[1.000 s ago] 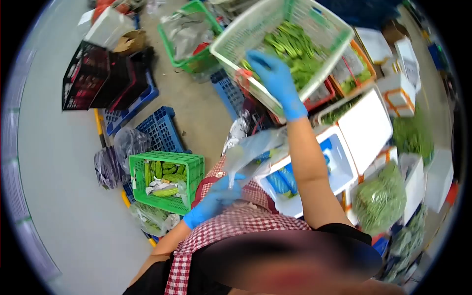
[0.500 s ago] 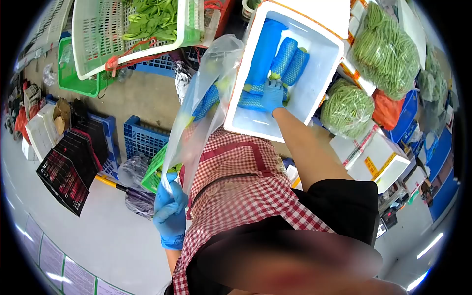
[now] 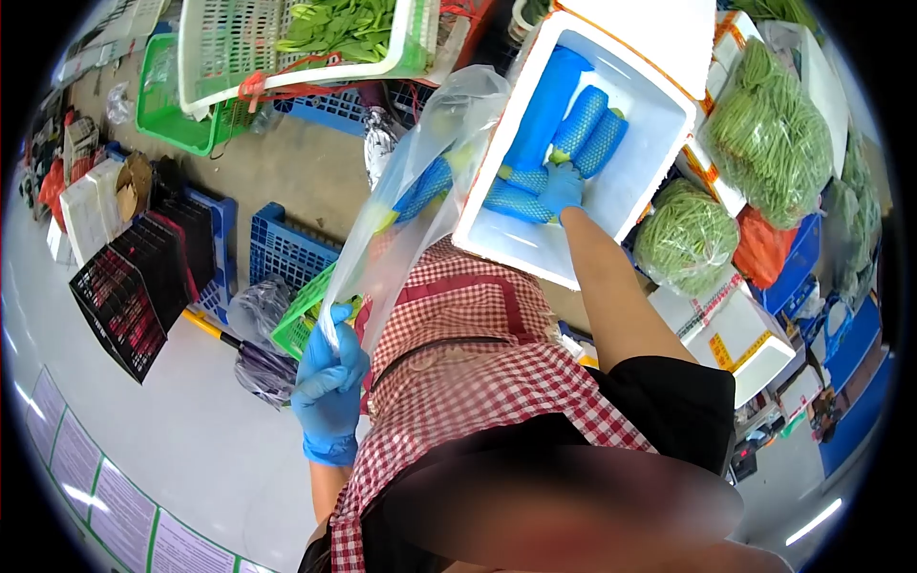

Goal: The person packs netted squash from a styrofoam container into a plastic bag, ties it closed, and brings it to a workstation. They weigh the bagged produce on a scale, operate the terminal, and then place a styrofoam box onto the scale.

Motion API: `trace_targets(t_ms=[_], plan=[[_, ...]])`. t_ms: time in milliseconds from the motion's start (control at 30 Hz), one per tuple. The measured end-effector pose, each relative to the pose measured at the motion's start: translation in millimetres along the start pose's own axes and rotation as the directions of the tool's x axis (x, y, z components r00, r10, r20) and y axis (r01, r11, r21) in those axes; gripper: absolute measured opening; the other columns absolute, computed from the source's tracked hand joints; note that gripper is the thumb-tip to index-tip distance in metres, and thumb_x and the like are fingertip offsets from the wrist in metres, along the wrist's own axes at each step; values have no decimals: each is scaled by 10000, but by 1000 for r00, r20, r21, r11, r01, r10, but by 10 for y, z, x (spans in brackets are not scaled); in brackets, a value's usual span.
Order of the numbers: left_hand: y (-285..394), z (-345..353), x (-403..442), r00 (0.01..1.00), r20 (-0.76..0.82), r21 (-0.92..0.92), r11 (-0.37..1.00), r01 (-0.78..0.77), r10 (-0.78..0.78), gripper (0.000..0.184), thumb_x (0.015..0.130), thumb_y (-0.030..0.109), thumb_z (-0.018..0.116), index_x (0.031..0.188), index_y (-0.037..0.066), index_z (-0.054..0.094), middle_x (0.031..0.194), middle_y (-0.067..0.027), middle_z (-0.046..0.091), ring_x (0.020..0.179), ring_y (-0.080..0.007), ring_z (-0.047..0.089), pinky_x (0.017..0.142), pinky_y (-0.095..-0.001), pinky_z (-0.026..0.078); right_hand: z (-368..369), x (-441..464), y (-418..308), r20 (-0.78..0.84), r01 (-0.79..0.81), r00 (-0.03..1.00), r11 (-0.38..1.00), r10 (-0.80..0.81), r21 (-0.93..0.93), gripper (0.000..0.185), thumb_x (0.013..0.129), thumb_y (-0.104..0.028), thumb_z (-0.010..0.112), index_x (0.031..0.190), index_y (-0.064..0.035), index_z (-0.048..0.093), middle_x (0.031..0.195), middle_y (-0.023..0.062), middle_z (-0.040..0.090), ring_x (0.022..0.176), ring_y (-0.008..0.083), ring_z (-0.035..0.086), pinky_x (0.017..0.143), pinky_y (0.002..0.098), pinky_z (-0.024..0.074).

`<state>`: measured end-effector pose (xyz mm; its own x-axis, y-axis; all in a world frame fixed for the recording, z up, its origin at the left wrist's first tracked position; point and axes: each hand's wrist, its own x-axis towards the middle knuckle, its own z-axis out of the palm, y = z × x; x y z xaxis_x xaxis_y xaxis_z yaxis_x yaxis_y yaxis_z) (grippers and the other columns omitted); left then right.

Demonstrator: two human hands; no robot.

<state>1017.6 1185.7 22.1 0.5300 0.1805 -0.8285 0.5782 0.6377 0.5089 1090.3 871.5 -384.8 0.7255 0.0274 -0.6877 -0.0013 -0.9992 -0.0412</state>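
Observation:
My left hand (image 3: 328, 387), in a blue glove, is closed on the gathered edge of a clear plastic bag (image 3: 368, 258). Inside that bag lies a long vegetable in blue foam netting (image 3: 420, 189), its pale green end showing. My right hand (image 3: 562, 188), also gloved in blue, reaches into a white foam box (image 3: 492, 239). Its fingers are curled at the end of a blue-netted vegetable (image 3: 516, 201) near the box's close side; part of the grip is hidden. Two more netted vegetables (image 3: 600, 143) lie farther in, beside a smooth blue roll-like piece (image 3: 546, 110).
A white basket of leafy greens (image 3: 334, 29) stands at the upper left above a green crate (image 3: 172, 124). Bagged green beans (image 3: 769, 134) and another bean bag (image 3: 686, 237) sit on the right. Blue pallets (image 3: 282, 248) and black crates (image 3: 134, 296) are on the left.
The whole view has shifted, so the box and bag appear farther right and slightly lower. My right hand's fingers are drawn closer together on the netted vegetable. My left hand keeps its hold.

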Motion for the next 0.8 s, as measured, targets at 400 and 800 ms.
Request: trace_targets(t_ms=[400, 800], plan=[[658, 395, -211, 972, 204, 135, 980, -144, 115, 864, 393, 178, 547, 1198, -83, 368, 689, 1, 406, 573, -87, 332, 563, -170, 232, -301, -274, 75, 215, 73, 970, 979, -114, 190, 599, 597, -364, 666, 1051, 12, 560, 972, 208, 600, 856, 323, 594, 728, 383, 473], [1106, 545, -645, 812, 335, -22, 866, -500, 477, 916, 458, 222, 613, 1230, -140, 280, 691, 1, 412, 481, -57, 322, 441, -178, 240, -710, -1025, 438, 278, -213, 950, 352, -144, 911, 444, 644, -251, 706, 955, 44, 588, 830, 102, 620, 697, 179, 594, 641, 291, 481]])
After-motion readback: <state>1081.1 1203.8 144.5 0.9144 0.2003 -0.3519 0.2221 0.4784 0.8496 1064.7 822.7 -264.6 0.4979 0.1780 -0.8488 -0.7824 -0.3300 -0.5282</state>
